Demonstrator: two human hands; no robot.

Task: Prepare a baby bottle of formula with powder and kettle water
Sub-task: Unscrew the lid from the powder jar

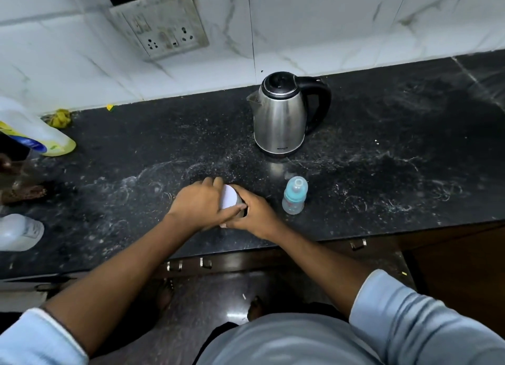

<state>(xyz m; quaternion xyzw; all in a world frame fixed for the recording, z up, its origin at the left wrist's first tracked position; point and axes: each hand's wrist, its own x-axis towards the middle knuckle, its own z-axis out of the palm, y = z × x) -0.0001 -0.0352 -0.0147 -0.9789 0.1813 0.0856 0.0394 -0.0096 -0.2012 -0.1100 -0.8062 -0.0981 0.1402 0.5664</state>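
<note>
Both hands meet over a small tin (241, 204) that stands on the black counter (382, 173), near its front edge and roughly in the middle of the view. The left hand (199, 203) lies over the tin's white lid (229, 198): the fingers curl round the far rim and the thumb runs along the near rim, so the lid is gripped from above. The right hand (255, 214) wraps round the tin's dark side from the right and holds it; only a thin strip of the body shows between the two hands (too little to read any label).

Just to the right of the hands stands the baby bottle (294, 195), upright, clear with a pale blue collar and the teat on, touching neither hand. Behind it, further back on the counter, is the steel kettle (281, 113), lid closed, spout to the left and black handle to the right. It is well apart from the tin.

At the left edge a plastic jug (41, 135) with a yellow base leans into view, with a crumpled yellow cloth (60, 117) behind it against the wall. A whitish container (19, 232) sits at the left edge nearer the front. A grimy socket plate (161, 23) hangs on the marbled wall tiles above
</note>
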